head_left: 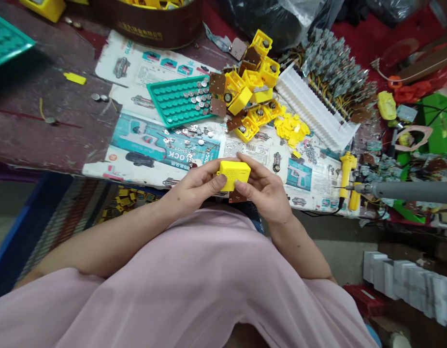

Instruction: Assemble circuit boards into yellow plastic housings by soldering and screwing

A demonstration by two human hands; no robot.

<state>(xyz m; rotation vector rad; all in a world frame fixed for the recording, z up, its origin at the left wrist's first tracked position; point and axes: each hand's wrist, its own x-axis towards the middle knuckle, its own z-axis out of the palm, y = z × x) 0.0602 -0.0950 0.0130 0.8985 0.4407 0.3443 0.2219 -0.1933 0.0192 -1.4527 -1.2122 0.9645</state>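
Observation:
Both of my hands hold one small yellow plastic case (233,174) just over the table's near edge. My left hand (201,186) grips its left side, thumb on the face with the small holes. My right hand (264,186) closes on its right side, thumb at the lower edge. Below the case a bit of brown board (237,196) sticks out. Beyond my hands lie open yellow cases (247,126) with metal parts inside and brown boards attached. Left of them, a green tray (161,104) carries several round silver discs. Loose silver discs (200,142) are scattered in front of it.
Yellow covers (291,128) are piled right of the cases. A white ridged rack (313,108) stands beside wired grey parts (332,63). A yellow-handled tool (347,176) and a grey rod (408,192) are at right. A brown round tin (147,24) sits behind.

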